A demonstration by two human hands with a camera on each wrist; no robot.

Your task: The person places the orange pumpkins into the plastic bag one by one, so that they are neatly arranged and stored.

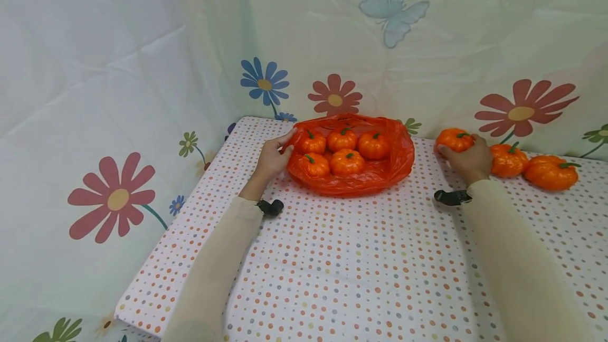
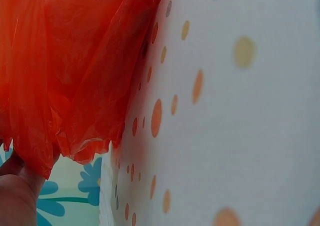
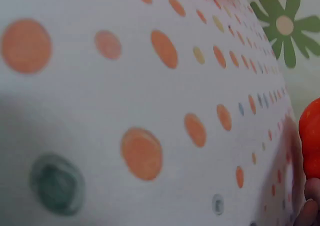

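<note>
A red plastic bag [image 1: 332, 186] lies open on the table with several small orange pumpkins [image 1: 348, 162] inside. At its left rim, my left hand [image 1: 274, 157] pinches the plastic between thumb and fingers. The left wrist view shows the crinkled side of the bag [image 2: 85, 61] and the thumb at its edge. To the right of the bag, my right hand [image 1: 470, 160] grips a small pumpkin [image 1: 453, 140] with a green stem, thumb on the near side. Part of this pumpkin [image 3: 312, 136] appears at the edge of the right wrist view.
Two more pumpkins, one [image 1: 508, 160] just right of my right hand and another [image 1: 551, 172] beyond it, sit near the back edge. A dotted cloth covers the table [image 1: 342, 268]. Behind it hangs a flowered curtain [image 1: 427, 67], with another curtain side [image 1: 95, 94] at left.
</note>
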